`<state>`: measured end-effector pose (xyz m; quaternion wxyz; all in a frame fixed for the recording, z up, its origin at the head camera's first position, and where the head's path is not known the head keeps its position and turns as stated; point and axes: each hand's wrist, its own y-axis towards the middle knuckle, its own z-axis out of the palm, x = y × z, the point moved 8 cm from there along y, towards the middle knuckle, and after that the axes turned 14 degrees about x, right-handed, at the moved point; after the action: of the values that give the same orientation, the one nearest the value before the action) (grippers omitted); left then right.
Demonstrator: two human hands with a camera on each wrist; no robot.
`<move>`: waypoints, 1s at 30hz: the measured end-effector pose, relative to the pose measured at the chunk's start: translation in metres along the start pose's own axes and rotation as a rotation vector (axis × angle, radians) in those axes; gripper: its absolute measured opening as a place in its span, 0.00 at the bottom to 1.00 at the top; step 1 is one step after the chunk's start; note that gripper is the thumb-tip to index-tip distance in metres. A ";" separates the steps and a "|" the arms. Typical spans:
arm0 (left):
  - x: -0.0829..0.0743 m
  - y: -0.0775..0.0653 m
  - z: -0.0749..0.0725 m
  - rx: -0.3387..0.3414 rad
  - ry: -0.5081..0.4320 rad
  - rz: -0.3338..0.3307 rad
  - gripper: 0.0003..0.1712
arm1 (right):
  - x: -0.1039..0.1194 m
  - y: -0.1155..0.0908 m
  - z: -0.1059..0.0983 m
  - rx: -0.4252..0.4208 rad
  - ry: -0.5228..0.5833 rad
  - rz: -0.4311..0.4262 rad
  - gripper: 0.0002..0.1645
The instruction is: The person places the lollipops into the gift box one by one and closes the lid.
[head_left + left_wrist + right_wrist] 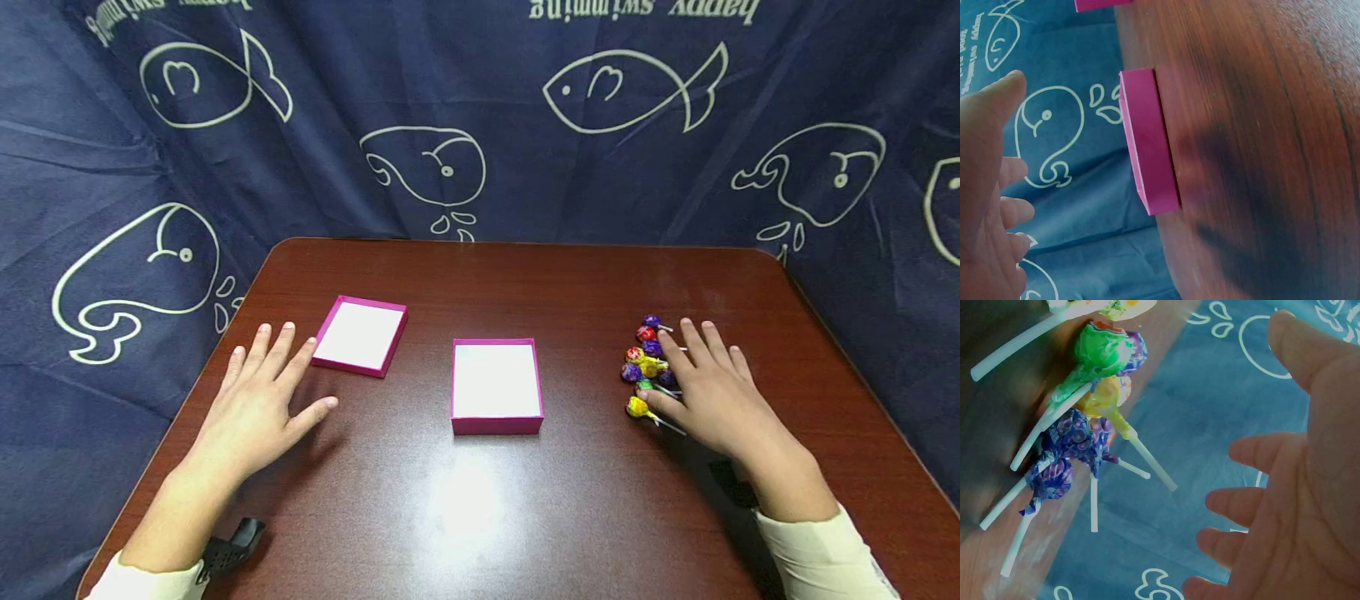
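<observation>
A pile of wrapped lollipops [633,373] in purple, red, yellow and green lies on the right of the table, white sticks pointing mostly right. My right hand [716,396] is spread over the stick ends, fingers straight; in the right wrist view that hand [1291,481] appears apart from the lollipops [1104,350]. At the left, my left hand [258,404] is spread with straight fingers, holding nothing, its index fingertip near a shallow pink box lid [360,335] with a white inside. An open pink box [497,425], white within, sits mid-table. The lid's pink side [1147,144] shows in the left wrist view.
The brown wooden table [480,283] has rounded far corners and a bright glare near its front. Behind and beside it hangs a dark blue cloth [510,183] printed with fish and whales. A black strap [232,550] is on the left wrist.
</observation>
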<state>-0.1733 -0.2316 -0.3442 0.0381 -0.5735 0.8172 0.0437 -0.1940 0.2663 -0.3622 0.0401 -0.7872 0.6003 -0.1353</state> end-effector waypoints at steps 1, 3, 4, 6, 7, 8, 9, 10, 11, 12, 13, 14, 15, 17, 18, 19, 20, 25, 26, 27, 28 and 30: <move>-0.001 0.000 0.000 -0.002 -0.001 0.003 0.47 | 0.000 0.000 0.000 0.000 0.002 0.001 0.57; -0.002 0.000 0.000 -0.006 -0.002 0.010 0.47 | 0.000 -0.001 0.000 0.003 0.005 0.003 0.57; -0.003 0.000 0.000 -0.010 -0.003 0.015 0.47 | 0.000 -0.002 0.000 0.004 0.005 0.005 0.57; -0.005 0.000 0.000 -0.014 -0.008 0.026 0.47 | 0.000 -0.003 0.001 0.007 0.008 0.005 0.57; -0.006 0.001 0.000 -0.015 -0.012 0.032 0.47 | 0.000 -0.003 0.000 0.007 0.008 0.005 0.56; -0.008 0.001 0.000 -0.019 -0.018 0.040 0.47 | -0.001 -0.004 0.001 0.009 0.009 0.006 0.56; -0.009 0.002 0.000 -0.024 -0.028 0.050 0.47 | -0.001 -0.004 0.001 0.010 0.009 0.008 0.56; -0.011 0.002 -0.001 -0.030 -0.038 0.063 0.47 | -0.001 -0.004 0.000 0.007 0.010 0.006 0.56; -0.014 0.003 -0.001 -0.038 -0.047 0.081 0.47 | -0.001 -0.005 0.000 0.006 0.012 0.005 0.56; -0.016 0.003 -0.002 -0.045 -0.058 0.104 0.47 | -0.002 -0.005 0.000 0.005 0.015 0.003 0.56; -0.020 0.004 -0.002 -0.053 -0.069 0.130 0.46 | -0.002 -0.005 0.000 0.002 0.016 -0.001 0.56; -0.023 0.005 -0.002 -0.060 -0.082 0.158 0.46 | -0.001 -0.006 0.000 -0.003 0.018 -0.007 0.55; -0.027 0.005 -0.002 -0.065 -0.092 0.186 0.45 | -0.001 -0.006 -0.001 -0.012 0.016 -0.016 0.55; -0.035 0.007 -0.002 -0.068 -0.105 0.238 0.44 | 0.001 -0.007 -0.002 -0.037 0.007 -0.046 0.53; -0.039 0.008 -0.002 -0.067 -0.111 0.258 0.44 | 0.002 -0.007 -0.002 -0.056 0.001 -0.065 0.52; -0.043 0.010 -0.002 -0.069 -0.115 0.276 0.44 | 0.004 -0.007 -0.003 -0.080 -0.005 -0.089 0.51; -0.047 0.012 -0.001 -0.068 -0.117 0.289 0.44 | 0.005 -0.008 -0.004 -0.105 -0.010 -0.114 0.50; -0.066 0.024 0.001 -0.062 -0.111 0.344 0.45 | 0.014 -0.010 -0.008 -0.199 -0.021 -0.235 0.44; -0.070 0.027 0.002 -0.061 -0.114 0.357 0.45 | 0.015 -0.010 -0.008 -0.209 -0.021 -0.253 0.43; -0.073 0.030 0.004 -0.059 -0.120 0.370 0.45 | 0.017 -0.011 -0.008 -0.217 -0.018 -0.271 0.42; -0.077 0.033 0.005 -0.056 -0.128 0.383 0.45 | 0.019 -0.011 -0.008 -0.222 -0.013 -0.285 0.41; -0.083 0.040 0.010 -0.052 -0.143 0.411 0.44 | 0.022 -0.012 -0.009 -0.230 0.001 -0.310 0.39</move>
<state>-0.1829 -0.1389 -0.3433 0.0715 -0.3912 0.9106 0.1122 -0.1797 0.2495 -0.3474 -0.0717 -0.8696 0.4833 -0.0709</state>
